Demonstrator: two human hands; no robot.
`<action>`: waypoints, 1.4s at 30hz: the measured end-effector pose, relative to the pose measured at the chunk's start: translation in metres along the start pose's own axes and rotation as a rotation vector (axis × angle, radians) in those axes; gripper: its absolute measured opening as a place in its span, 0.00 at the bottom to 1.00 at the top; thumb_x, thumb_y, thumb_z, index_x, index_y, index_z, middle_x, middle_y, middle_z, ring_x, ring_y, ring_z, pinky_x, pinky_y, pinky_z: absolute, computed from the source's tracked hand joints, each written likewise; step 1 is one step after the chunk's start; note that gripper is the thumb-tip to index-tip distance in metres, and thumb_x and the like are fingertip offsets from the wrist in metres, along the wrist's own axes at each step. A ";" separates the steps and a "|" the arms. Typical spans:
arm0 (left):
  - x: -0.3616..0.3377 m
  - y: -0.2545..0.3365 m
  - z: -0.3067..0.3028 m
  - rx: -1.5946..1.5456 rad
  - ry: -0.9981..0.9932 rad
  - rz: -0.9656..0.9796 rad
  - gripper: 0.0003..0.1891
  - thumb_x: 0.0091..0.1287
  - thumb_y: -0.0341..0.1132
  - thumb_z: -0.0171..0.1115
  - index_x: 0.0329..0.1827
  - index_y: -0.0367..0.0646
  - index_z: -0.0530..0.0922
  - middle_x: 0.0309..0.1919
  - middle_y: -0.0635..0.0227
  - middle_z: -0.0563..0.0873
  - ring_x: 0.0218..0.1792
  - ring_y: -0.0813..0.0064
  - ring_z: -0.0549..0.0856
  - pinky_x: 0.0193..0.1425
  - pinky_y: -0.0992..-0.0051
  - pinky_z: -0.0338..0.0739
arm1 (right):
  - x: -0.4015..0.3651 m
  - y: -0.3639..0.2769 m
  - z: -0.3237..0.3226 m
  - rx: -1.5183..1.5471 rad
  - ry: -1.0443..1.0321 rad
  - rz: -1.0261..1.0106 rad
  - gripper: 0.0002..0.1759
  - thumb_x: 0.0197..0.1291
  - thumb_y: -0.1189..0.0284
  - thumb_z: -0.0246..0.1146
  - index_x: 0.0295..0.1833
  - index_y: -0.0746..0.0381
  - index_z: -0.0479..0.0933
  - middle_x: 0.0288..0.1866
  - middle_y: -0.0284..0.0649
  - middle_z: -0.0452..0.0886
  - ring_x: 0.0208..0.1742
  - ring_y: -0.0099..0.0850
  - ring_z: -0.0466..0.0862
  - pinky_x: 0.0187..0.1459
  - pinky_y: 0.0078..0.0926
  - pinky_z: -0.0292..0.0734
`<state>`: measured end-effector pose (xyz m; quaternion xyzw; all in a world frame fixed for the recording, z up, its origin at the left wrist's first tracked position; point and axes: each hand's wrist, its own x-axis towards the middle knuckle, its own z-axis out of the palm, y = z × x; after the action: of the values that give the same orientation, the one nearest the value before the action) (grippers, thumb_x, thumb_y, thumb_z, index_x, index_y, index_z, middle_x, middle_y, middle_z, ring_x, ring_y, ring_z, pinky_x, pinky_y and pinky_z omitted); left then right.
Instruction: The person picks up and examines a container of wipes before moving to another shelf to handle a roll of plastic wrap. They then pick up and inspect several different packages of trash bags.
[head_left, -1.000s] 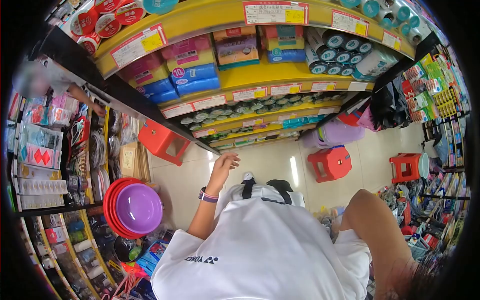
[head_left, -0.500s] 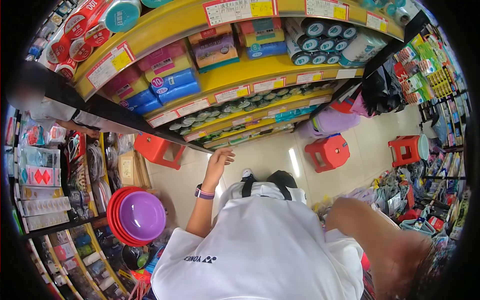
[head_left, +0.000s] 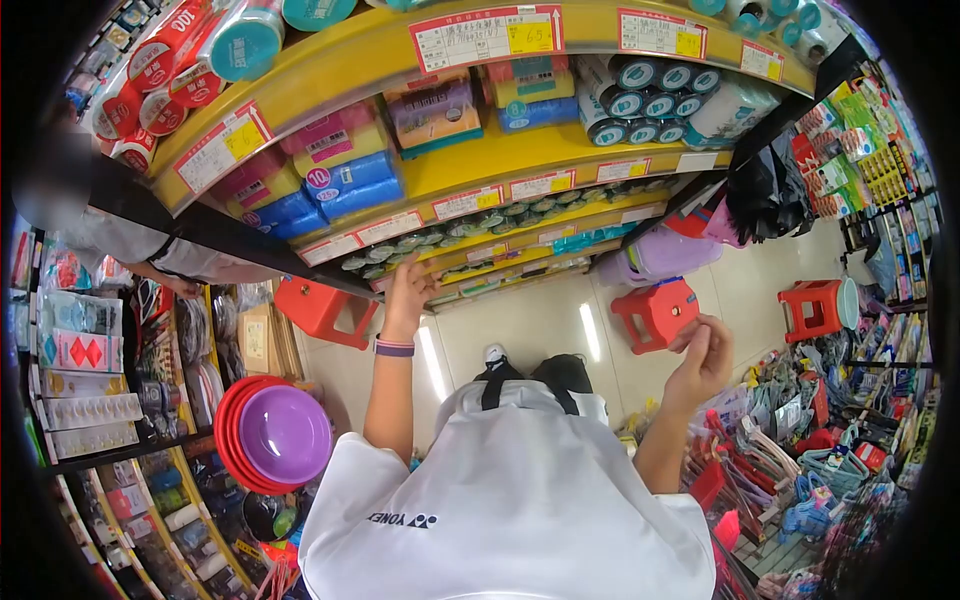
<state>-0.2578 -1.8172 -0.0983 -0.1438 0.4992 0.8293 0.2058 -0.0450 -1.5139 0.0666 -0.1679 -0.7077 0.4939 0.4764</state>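
Observation:
My left hand (head_left: 408, 300) is raised in front of the lower shelves, its fingers loosely apart and nothing in them. It overlaps the row of round-ended green packs (head_left: 470, 218) in this view. On the other side, my right hand (head_left: 703, 365) is lifted with loosely bent fingers, and no object shows in it. Its fingertips overlap the edge of a red stool (head_left: 655, 312) on the floor beyond. Above the left hand, blue bag rolls (head_left: 360, 185) and a purple-and-orange pack (head_left: 435, 112) sit on a yellow shelf (head_left: 540, 150).
Stacked red basins with a purple basin (head_left: 285, 434) inside stand at the left. Another red stool (head_left: 325, 310) is near the shelf end, beside a person (head_left: 150, 240) in the left aisle. Hangers and packaged goods (head_left: 800, 440) crowd the right side. Purple tubs (head_left: 665, 252) stand by the shelf.
My left hand has moved up toward the shelves. My right hand has swung from beside my head at the lower right to in front of my body. The person at left has shifted slightly right.

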 end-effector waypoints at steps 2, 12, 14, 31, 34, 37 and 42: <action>0.012 0.008 0.001 0.011 -0.025 0.005 0.21 0.70 0.45 0.50 0.59 0.40 0.69 0.50 0.60 0.80 0.43 0.67 0.81 0.45 0.69 0.76 | -0.009 0.014 -0.008 -0.012 -0.069 0.157 0.06 0.66 0.79 0.53 0.45 0.67 0.74 0.26 0.36 0.76 0.24 0.19 0.74 0.27 0.14 0.68; 0.040 0.009 -0.007 -0.029 -0.018 -0.018 0.18 0.66 0.42 0.58 0.52 0.39 0.71 0.47 0.61 0.79 0.44 0.65 0.80 0.47 0.69 0.75 | -0.022 0.038 -0.025 -0.050 -0.089 0.247 0.07 0.66 0.79 0.54 0.46 0.68 0.75 0.28 0.35 0.77 0.27 0.18 0.75 0.29 0.15 0.71; 0.040 0.007 -0.009 -0.067 -0.017 0.001 0.15 0.65 0.39 0.57 0.50 0.39 0.72 0.45 0.61 0.80 0.41 0.65 0.82 0.43 0.69 0.77 | -0.022 0.039 -0.022 -0.045 -0.116 0.259 0.07 0.66 0.79 0.54 0.46 0.68 0.75 0.28 0.35 0.77 0.28 0.18 0.76 0.29 0.15 0.71; -0.044 0.018 0.026 0.398 -0.059 0.286 0.13 0.71 0.36 0.46 0.52 0.41 0.74 0.44 0.64 0.82 0.39 0.76 0.82 0.44 0.78 0.73 | -0.019 0.037 0.008 -0.021 -0.341 0.241 0.09 0.64 0.80 0.54 0.47 0.69 0.75 0.30 0.36 0.78 0.29 0.19 0.77 0.29 0.15 0.73; -0.059 0.022 0.023 0.461 -0.108 0.391 0.12 0.71 0.36 0.48 0.51 0.40 0.74 0.41 0.65 0.82 0.39 0.76 0.81 0.44 0.78 0.74 | -0.030 0.045 0.004 -0.028 -0.367 0.182 0.08 0.63 0.79 0.55 0.46 0.68 0.76 0.29 0.37 0.80 0.28 0.20 0.78 0.28 0.16 0.74; -0.066 0.038 0.039 0.524 -0.089 0.462 0.10 0.71 0.33 0.51 0.49 0.38 0.75 0.37 0.69 0.81 0.37 0.79 0.79 0.44 0.80 0.73 | -0.027 0.055 0.014 -0.028 -0.367 0.197 0.07 0.62 0.79 0.57 0.45 0.68 0.77 0.30 0.37 0.81 0.28 0.20 0.81 0.28 0.17 0.75; -0.076 0.061 0.055 0.646 -0.052 0.625 0.09 0.69 0.29 0.52 0.48 0.37 0.75 0.39 0.65 0.81 0.38 0.76 0.80 0.45 0.75 0.75 | -0.023 0.043 0.029 -0.027 -0.421 0.192 0.08 0.61 0.79 0.57 0.46 0.68 0.77 0.31 0.38 0.82 0.27 0.21 0.81 0.29 0.17 0.74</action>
<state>-0.2231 -1.8083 0.0076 0.1064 0.7465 0.6568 -0.0079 -0.0679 -1.5261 0.0164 -0.1342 -0.7790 0.5515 0.2665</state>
